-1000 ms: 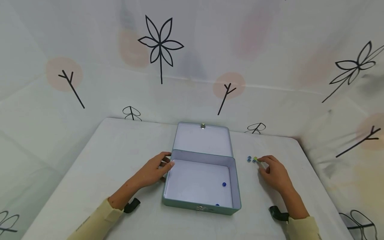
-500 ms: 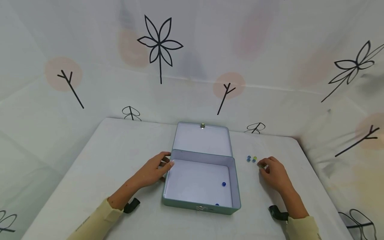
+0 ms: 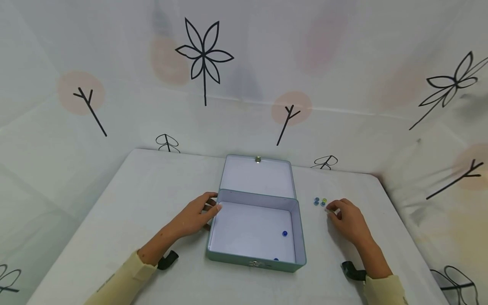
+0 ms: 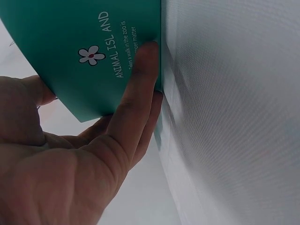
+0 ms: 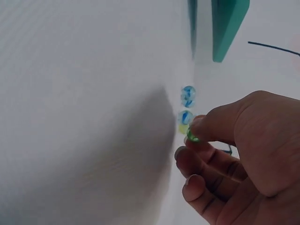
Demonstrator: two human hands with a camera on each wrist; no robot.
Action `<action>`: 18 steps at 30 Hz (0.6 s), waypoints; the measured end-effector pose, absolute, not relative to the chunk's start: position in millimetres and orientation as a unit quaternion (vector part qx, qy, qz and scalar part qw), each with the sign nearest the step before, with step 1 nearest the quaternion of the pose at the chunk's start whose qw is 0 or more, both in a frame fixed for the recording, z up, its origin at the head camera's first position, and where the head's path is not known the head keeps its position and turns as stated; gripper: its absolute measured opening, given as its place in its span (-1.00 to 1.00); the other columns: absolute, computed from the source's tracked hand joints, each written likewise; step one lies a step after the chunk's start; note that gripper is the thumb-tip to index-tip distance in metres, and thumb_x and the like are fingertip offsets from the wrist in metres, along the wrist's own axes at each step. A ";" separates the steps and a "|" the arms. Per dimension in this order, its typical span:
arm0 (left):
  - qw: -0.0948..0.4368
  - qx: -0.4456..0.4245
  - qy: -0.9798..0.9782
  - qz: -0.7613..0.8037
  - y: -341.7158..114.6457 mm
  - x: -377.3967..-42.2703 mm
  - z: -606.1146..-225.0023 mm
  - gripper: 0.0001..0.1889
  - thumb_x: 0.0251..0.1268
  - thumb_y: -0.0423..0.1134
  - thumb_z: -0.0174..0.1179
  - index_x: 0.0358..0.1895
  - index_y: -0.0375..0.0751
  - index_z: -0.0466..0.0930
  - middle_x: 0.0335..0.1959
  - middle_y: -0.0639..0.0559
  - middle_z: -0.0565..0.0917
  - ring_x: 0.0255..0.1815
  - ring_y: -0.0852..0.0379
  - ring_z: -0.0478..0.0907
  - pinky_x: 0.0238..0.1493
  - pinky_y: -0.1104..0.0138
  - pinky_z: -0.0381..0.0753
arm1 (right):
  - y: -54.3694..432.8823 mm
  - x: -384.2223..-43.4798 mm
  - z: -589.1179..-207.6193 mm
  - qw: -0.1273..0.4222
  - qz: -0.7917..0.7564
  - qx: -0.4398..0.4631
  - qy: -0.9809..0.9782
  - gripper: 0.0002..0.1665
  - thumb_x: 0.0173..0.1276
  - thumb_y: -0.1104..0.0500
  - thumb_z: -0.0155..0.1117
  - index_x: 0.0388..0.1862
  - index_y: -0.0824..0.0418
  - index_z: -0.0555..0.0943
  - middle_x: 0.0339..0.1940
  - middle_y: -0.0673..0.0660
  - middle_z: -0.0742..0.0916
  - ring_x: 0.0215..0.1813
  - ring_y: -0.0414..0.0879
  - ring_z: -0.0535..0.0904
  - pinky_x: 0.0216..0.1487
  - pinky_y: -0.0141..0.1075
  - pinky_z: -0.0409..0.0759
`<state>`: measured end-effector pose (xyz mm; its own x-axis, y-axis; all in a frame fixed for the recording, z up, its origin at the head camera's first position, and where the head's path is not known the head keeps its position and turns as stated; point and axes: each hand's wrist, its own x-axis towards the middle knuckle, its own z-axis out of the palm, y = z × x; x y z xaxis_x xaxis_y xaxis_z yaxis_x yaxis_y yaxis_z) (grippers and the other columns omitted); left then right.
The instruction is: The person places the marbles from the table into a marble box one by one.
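On the table lies a green metal box point(image 3: 251, 262) with a pale inside, its hinged lid point(image 3: 257, 176) laid back. My left hand point(image 3: 196, 216) holds the box's left wall, thumb at the rim; the left wrist view shows fingers point(image 4: 133, 108) against its printed outer side. Right of the box, my right hand point(image 3: 348, 220) pinches a green marble point(image 5: 192, 135) between thumb and fingertips. Just beyond those fingertips, several blue and yellow marbles point(image 3: 316, 201) sit close together. A dark blue marble point(image 3: 284, 233) lies inside the box, and another point(image 3: 276, 259) is partly hidden by the front wall.
White cloth covers the table point(image 3: 152, 182). A patterned curtain point(image 3: 244, 123) hangs behind its far edge and along the sides. Dark wrist-worn devices point(image 3: 167, 260) sit at both wrists. A metal clasp point(image 3: 254, 264) is on the box's front.
My right hand has drawn slightly back from the marble group with the green marble between its fingers. The left hand and the box stay where they were.
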<state>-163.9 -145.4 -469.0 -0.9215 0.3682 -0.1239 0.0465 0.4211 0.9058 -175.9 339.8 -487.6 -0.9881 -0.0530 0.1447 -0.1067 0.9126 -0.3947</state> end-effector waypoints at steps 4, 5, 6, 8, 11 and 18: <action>0.155 0.126 0.828 0.524 -145.6 -164.1 -469.0 -0.31 0.66 0.08 0.14 0.62 -0.22 0.23 0.32 -0.20 0.55 0.33 -0.16 0.58 -0.22 0.20 0.82 | 334.5 -174.3 -481.4 0.077 0.205 0.048 -0.975 -0.84 0.39 0.40 0.38 -0.08 0.33 0.74 -0.12 0.24 0.70 -0.31 -0.03 0.52 -0.38 -0.27 0.49; 0.154 0.126 0.828 0.524 -145.7 -164.0 -468.9 -0.31 0.66 0.08 0.14 0.62 -0.22 0.23 0.32 -0.20 0.55 0.34 -0.16 0.58 -0.21 0.20 0.82 | 333.1 -173.9 -479.8 0.080 0.205 0.050 -0.974 -0.84 0.39 0.40 0.38 -0.07 0.33 0.74 -0.12 0.24 0.70 -0.31 -0.03 0.51 -0.39 -0.29 0.49; 0.154 0.126 0.828 0.524 -145.8 -163.9 -468.8 -0.31 0.66 0.09 0.14 0.62 -0.22 0.23 0.32 -0.20 0.55 0.34 -0.16 0.58 -0.21 0.19 0.82 | 331.6 -173.4 -478.1 0.081 0.207 0.052 -0.974 -0.83 0.39 0.40 0.38 -0.06 0.33 0.74 -0.12 0.23 0.70 -0.31 -0.04 0.51 -0.41 -0.30 0.47; 0.154 0.125 0.828 0.524 -145.7 -163.7 -468.5 -0.31 0.66 0.09 0.14 0.62 -0.22 0.23 0.33 -0.20 0.55 0.34 -0.16 0.57 -0.21 0.19 0.82 | 328.0 -171.8 -474.0 0.085 0.212 0.059 -0.972 -0.82 0.38 0.40 0.40 -0.06 0.33 0.74 -0.11 0.23 0.70 -0.30 -0.04 0.51 -0.42 -0.33 0.46; 0.154 0.124 0.829 0.523 -145.4 -163.4 -468.2 -0.30 0.66 0.09 0.14 0.62 -0.22 0.23 0.33 -0.20 0.55 0.34 -0.16 0.58 -0.21 0.20 0.82 | 322.6 -168.8 -468.3 0.088 0.217 0.069 -0.970 -0.81 0.36 0.41 0.42 -0.06 0.32 0.75 -0.10 0.22 0.71 -0.30 -0.05 0.51 -0.44 -0.35 0.47; 0.155 0.122 0.826 0.527 -144.6 -163.1 -467.4 -0.30 0.66 0.07 0.14 0.63 -0.24 0.22 0.32 -0.20 0.55 0.34 -0.16 0.57 -0.22 0.21 0.81 | 310.5 -161.4 -455.8 0.110 0.221 0.094 -0.964 -0.80 0.36 0.40 0.45 -0.05 0.28 0.75 -0.12 0.16 0.71 -0.31 -0.07 0.51 -0.48 -0.38 0.48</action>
<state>-163.1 -144.6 -467.4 -0.9220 0.3653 -0.1281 0.0378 0.4144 0.9093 -161.4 310.5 -455.8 -0.9581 -0.1324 0.2539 -0.2299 0.8843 -0.4065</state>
